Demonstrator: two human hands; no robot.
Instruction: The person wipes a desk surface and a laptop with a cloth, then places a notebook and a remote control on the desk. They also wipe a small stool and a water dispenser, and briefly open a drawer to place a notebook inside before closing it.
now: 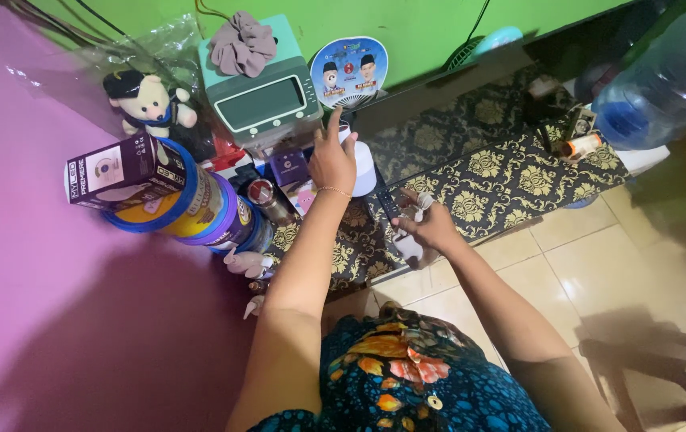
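The large clear water jug [663,80] is standing at the far right edge of the patterned black-and-gold mat [511,180]; it looks heavy and is not being touched. The stacked round tins [199,212] with a small box [115,170] on top are sitting against the pink wall, beside the green clock radio [261,100], the teddy bear [147,102] and the round printed fan [349,70]. The white rounded bottle [363,164] is standing on the mat among this clutter, just under the left hand [332,160]; it is probably light, stiff plastic, smooth and a little slippery, best taken around its body rather than its top. The left arm is reaching forward and stretched long, the index finger pointing up and the other fingers loosely curled over the bottle; whether they are actually closing on it cannot be told. The right hand [431,224] is reaching lower, wrist bent, fingers wrapped around a small white object [409,246] of unclear kind, likely light and soft, right beside a dark remote control [388,206].
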